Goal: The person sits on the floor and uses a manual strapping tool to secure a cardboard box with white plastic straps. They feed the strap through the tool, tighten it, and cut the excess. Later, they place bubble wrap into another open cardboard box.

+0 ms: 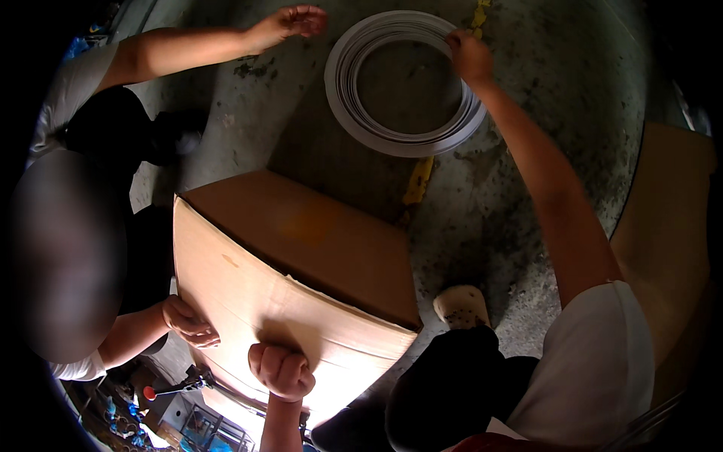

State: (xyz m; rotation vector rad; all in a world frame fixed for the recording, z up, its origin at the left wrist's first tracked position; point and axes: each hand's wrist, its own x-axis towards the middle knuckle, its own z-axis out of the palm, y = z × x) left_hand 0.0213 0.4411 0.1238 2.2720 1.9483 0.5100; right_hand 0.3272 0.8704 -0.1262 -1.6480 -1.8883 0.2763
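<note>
A thick white ring (pixel 348 119), made of many thin layers like a coil or stacked hoops, lies flat on the floor at the far middle. My right hand (pixel 470 57) reaches out to its far right side, with fingers closed on the layers there. My left hand (pixel 282 372) is a closed fist at the top of a large brown cardboard box (pixel 226 260); nothing shows in it, though its underside is hidden. A co-worker at the left has one hand (pixel 188 322) on the same box top and the other hand (pixel 294 21) held out left of the ring.
Worn yellow tape (pixel 418 181) marks the dark, stained floor. My clog-shod foot (pixel 462 307) is right of the box. A brown cardboard sheet (pixel 663 226) stands at the right edge. A red-knobbed lever (pixel 150 392) and cluttered racks are at lower left.
</note>
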